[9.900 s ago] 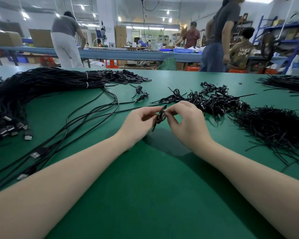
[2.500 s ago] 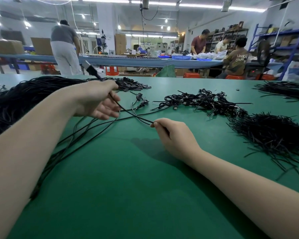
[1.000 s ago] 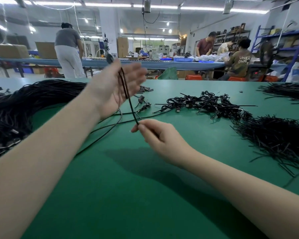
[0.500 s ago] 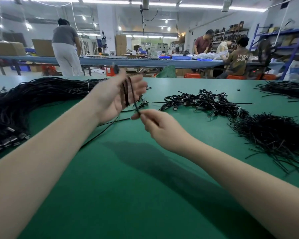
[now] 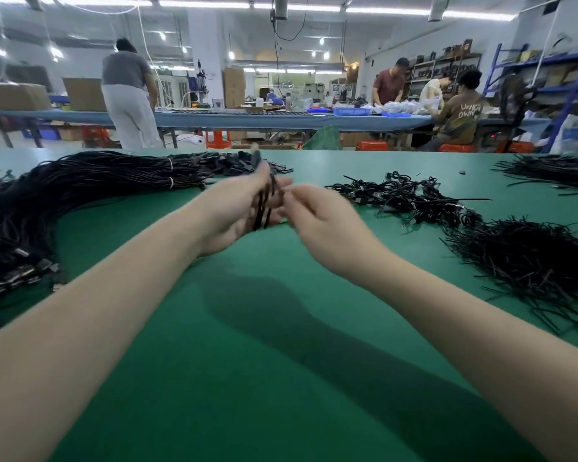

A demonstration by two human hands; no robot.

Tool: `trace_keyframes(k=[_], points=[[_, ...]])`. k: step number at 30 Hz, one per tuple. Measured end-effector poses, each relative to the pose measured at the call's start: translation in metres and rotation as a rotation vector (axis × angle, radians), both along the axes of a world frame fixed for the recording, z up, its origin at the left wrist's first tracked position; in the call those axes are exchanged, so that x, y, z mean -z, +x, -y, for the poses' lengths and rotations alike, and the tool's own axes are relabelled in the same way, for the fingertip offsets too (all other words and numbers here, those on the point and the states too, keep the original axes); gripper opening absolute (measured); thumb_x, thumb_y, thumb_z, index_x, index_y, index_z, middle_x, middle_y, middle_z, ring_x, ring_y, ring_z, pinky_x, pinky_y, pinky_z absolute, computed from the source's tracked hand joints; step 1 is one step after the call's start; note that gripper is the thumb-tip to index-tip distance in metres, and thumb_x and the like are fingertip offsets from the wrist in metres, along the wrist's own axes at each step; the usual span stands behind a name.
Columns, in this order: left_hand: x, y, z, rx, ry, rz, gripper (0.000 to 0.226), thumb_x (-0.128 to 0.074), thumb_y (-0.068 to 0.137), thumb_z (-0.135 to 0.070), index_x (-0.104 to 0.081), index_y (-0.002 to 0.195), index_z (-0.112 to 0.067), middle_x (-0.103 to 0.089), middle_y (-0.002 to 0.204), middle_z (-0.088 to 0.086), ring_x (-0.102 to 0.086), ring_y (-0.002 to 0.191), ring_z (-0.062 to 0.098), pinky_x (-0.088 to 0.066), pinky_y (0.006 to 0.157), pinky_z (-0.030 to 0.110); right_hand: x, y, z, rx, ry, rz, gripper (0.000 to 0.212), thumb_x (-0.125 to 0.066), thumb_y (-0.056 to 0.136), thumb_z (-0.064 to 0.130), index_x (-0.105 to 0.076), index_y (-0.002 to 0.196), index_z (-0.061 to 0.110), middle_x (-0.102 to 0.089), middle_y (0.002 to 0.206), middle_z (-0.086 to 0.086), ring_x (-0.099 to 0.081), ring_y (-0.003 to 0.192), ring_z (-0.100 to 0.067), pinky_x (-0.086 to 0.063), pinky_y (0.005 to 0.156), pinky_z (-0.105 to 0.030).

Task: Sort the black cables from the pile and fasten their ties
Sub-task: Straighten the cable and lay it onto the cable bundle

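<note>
Motion-blurred: left hand [image 5: 244, 208], right hand [image 5: 314, 216] and thin black looped cable [image 5: 264, 205] between them, grip unreadable. Cut off at left edge: large bundle of black cables [image 5: 47, 208]. Cut off at right edge: heap of loose black ties [image 5: 531, 261].

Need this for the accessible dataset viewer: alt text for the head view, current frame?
A person's left hand holds a thin black cable wound in loops across its palm while the right hand pinches the cable's end, above a green table. A large bundle of black cables lies left; tied cable coils and loose black ties lie right.
</note>
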State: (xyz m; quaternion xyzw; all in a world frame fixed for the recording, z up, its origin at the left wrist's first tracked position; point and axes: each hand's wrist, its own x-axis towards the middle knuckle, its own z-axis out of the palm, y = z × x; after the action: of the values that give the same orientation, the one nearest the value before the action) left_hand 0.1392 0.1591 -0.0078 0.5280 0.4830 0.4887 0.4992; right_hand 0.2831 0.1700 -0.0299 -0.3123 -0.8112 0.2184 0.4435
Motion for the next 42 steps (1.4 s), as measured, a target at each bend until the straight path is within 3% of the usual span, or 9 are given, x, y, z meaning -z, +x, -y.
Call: trace_keyframes(k=[3,6,8,11,16,21,25,31,42], points=[[-0.009,-0.004,0.001,0.053,0.098,0.270,0.053,-0.024,0.103,-0.045,-0.065,0.112,-0.014,-0.075,0.096,-0.001,-0.070,0.083,0.008,-0.053,0.061,0.016,0.016,-0.009,0.002,-0.099,-0.122,0.011,0.034,-0.045,0.099,0.021,-0.059,0.070,0.030,-0.049,0.051,0.015,-0.043,0.047,0.002,-0.037,0.055,-0.021],[-0.015,-0.003,0.005,0.036,0.123,0.391,0.050,-0.028,0.102,-0.046,-0.067,0.092,-0.017,-0.061,0.063,-0.008,-0.062,0.061,0.008,-0.051,0.057,0.017,0.032,0.003,-0.008,-0.160,-0.353,0.024,0.031,-0.049,0.099,0.032,-0.068,0.076,0.025,-0.058,0.057,0.009,-0.053,0.052,-0.009,-0.046,0.057,-0.024],[-0.017,-0.003,0.006,0.049,0.104,0.433,0.045,-0.031,0.103,-0.045,-0.061,0.085,-0.017,-0.040,0.052,-0.011,-0.046,0.048,0.007,-0.043,0.049,0.017,0.041,0.012,-0.015,-0.094,-0.441,0.003,0.029,-0.052,0.097,0.035,-0.070,0.079,0.021,-0.064,0.064,0.009,-0.059,0.059,-0.010,-0.048,0.059,-0.018],[-0.012,-0.003,0.004,0.111,0.052,0.497,0.035,-0.032,0.105,-0.035,-0.053,0.083,-0.017,-0.031,0.050,-0.011,-0.031,0.043,0.005,-0.030,0.042,0.016,0.046,0.019,-0.028,0.087,-0.411,-0.079,0.021,-0.052,0.097,0.033,-0.069,0.089,0.024,-0.070,0.079,0.009,-0.063,0.078,-0.013,-0.052,0.076,-0.028],[0.010,0.007,0.002,0.183,-0.074,0.350,0.030,-0.035,0.103,-0.033,-0.050,0.083,-0.017,-0.043,0.056,-0.009,-0.042,0.047,0.005,-0.036,0.044,0.014,0.037,0.010,-0.020,-0.206,-0.731,-0.303,0.025,-0.052,0.096,0.041,-0.067,0.092,0.021,-0.072,0.077,0.006,-0.069,0.072,-0.013,-0.053,0.071,-0.025],[0.020,0.007,-0.003,0.074,-0.153,0.240,0.029,-0.042,0.101,-0.032,-0.056,0.083,-0.014,-0.057,0.061,-0.003,-0.056,0.055,0.010,-0.049,0.053,0.017,0.047,0.003,-0.017,-0.193,-0.848,-0.432,0.015,-0.061,0.093,0.028,-0.065,0.085,0.015,-0.067,0.062,0.009,-0.061,0.054,-0.008,-0.057,0.066,-0.025],[0.026,0.006,-0.007,-0.032,-0.136,-0.066,0.032,-0.045,0.100,-0.040,-0.061,0.081,-0.020,-0.060,0.059,-0.009,-0.053,0.058,0.008,-0.041,0.059,0.023,0.053,0.003,-0.019,-0.162,-0.827,-0.481,0.016,-0.059,0.095,0.023,-0.069,0.086,0.015,-0.065,0.060,0.010,-0.051,0.047,-0.007,-0.055,0.061,-0.024],[0.032,0.009,-0.010,0.083,-0.154,0.348,0.039,-0.044,0.100,-0.034,-0.068,0.074,-0.019,-0.071,0.109,-0.003,-0.067,0.077,0.014,-0.051,0.081,0.032,0.050,0.003,-0.018,-0.159,-0.744,-0.422,0.023,-0.053,0.098,0.023,-0.069,0.081,0.019,-0.062,0.060,0.011,-0.045,0.047,-0.007,-0.051,0.055,-0.022],[0.038,0.016,-0.014,0.000,-0.015,0.336,0.047,-0.043,0.101,-0.034,-0.072,0.069,-0.016,-0.072,0.089,-0.001,-0.066,0.091,0.019,-0.049,0.094,0.035,0.042,0.006,-0.018,-0.234,-0.787,-0.323,0.014,-0.054,0.095,0.015,-0.064,0.085,0.019,-0.060,0.065,0.007,-0.052,0.049,-0.006,-0.053,0.058,-0.024]])
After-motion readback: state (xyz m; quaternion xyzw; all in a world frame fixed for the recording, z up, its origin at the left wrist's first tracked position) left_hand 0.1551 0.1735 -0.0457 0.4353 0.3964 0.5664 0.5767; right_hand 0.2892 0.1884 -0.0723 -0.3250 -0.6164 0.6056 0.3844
